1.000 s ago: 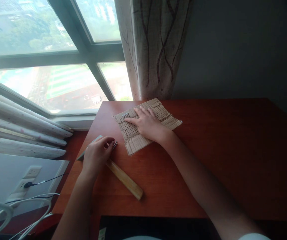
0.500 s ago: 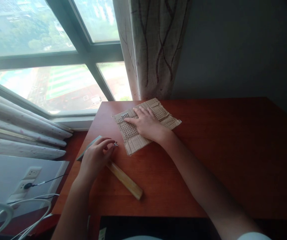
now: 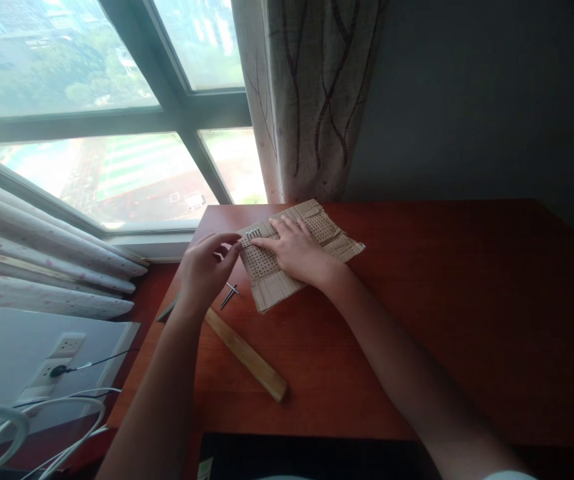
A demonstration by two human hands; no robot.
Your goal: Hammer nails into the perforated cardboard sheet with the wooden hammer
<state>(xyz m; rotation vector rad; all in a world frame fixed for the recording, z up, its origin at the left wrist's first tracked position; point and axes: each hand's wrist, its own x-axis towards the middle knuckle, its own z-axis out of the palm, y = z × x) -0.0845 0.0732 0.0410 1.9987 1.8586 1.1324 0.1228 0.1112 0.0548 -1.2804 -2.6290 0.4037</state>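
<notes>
My right hand (image 3: 297, 248) lies flat with fingers spread on a piece of corrugated cardboard (image 3: 277, 290) punched with rows of small holes. Several silvery nail-like pins (image 3: 253, 234) stick in the cardboard by my right thumb. At the board's left edge, my left hand (image 3: 207, 270) pinches thumb and forefinger together; whatever sits between the tips is too small to make out. On the table just below it, a few loose nails (image 3: 229, 295) lie crossed. A wooden bar (image 3: 249, 357) rests nearer to me, its far end partly hidden by my left arm.
The reddish-brown table (image 3: 441, 300) spreads to the right. A grey flat piece (image 3: 165, 312) pokes out left of my left wrist. Beyond the table's left edge are a window, a curtain (image 3: 41, 260), a wall socket (image 3: 69, 345) and white cables (image 3: 91, 417).
My left hand has moved up and away from the loose nails to the cardboard's left edge, uncovering the nails and more of the wooden bar. My right hand stays on the cardboard.
</notes>
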